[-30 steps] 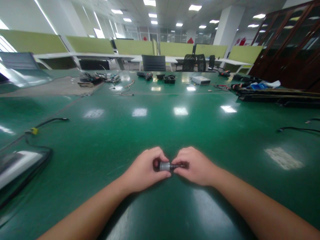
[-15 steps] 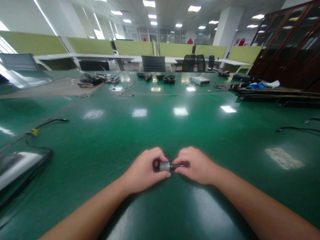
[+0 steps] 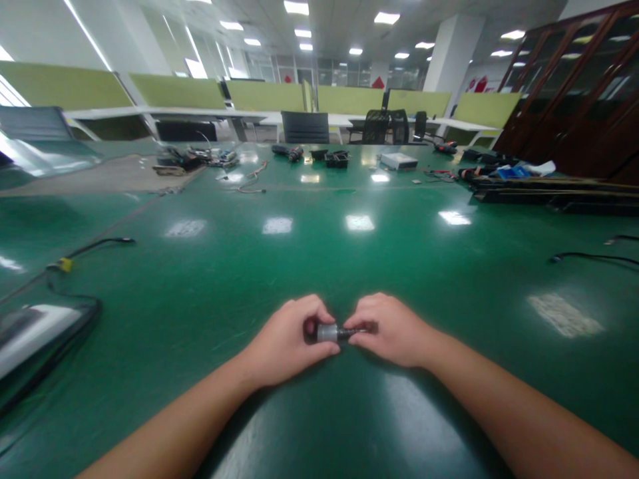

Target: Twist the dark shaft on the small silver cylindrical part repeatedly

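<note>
A small dark cylinder with a silver-grey band (image 3: 327, 332) lies sideways between my hands, low over the green table (image 3: 319, 266). Its right part narrows to a thin dark stem; its exact kind is too blurred to tell. My left hand (image 3: 287, 342) is closed around the thick left end, fingers above and thumb below the band. On the stem, my right hand (image 3: 394, 330) keeps a pinch, partly covering it. The two hands are a short gap apart, with the joint between band and stem showing there.
At the left edge sit a grey-white device (image 3: 42, 326) and a black cable (image 3: 100, 243). More cables (image 3: 594, 257) lie at the right. Black panels (image 3: 549, 191) are stacked at the far right. A white box (image 3: 398, 161) and several tools stand along the far side.
The view has shifted very slightly, so everything sits a little further left. Both hands keep the same grip on the cylinder.
</note>
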Demonstrator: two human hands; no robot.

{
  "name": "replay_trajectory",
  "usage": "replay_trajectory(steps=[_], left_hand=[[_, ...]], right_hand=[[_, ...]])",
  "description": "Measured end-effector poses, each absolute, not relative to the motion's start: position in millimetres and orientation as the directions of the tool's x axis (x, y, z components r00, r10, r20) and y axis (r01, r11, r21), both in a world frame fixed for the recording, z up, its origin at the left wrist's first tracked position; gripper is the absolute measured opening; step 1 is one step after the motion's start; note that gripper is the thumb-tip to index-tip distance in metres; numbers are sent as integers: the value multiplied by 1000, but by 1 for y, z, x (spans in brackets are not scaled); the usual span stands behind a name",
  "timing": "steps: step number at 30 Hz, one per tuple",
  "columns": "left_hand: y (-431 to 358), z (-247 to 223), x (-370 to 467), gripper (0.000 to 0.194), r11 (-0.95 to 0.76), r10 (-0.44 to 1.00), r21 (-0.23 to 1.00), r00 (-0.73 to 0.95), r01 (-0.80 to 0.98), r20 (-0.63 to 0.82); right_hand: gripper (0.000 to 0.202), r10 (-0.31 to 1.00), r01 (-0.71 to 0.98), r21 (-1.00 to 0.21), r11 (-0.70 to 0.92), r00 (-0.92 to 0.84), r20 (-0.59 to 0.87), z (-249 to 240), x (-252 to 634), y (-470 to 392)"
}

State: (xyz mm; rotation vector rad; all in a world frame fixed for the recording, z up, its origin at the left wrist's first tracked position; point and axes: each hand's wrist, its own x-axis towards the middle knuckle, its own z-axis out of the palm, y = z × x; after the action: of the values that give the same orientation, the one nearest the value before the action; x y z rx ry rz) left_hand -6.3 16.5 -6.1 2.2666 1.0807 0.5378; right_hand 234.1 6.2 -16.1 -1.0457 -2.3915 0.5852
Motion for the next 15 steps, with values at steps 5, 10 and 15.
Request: replay_trajectory(steps=[5, 10, 15], left_hand=[[16, -6, -7, 25, -516, 797, 639, 593, 570, 115], [17, -7, -7, 26, -521, 796, 636, 593, 570, 121], [15, -7, -7, 25, -525, 797, 626, 591, 576, 124]], right_hand=[[12, 766, 567, -555, 609, -602, 225, -15, 235, 6], [12, 775, 578, -559, 595, -598, 206, -15, 235, 6], [12, 773, 565, -568, 599, -593, 226, -17, 235, 6]])
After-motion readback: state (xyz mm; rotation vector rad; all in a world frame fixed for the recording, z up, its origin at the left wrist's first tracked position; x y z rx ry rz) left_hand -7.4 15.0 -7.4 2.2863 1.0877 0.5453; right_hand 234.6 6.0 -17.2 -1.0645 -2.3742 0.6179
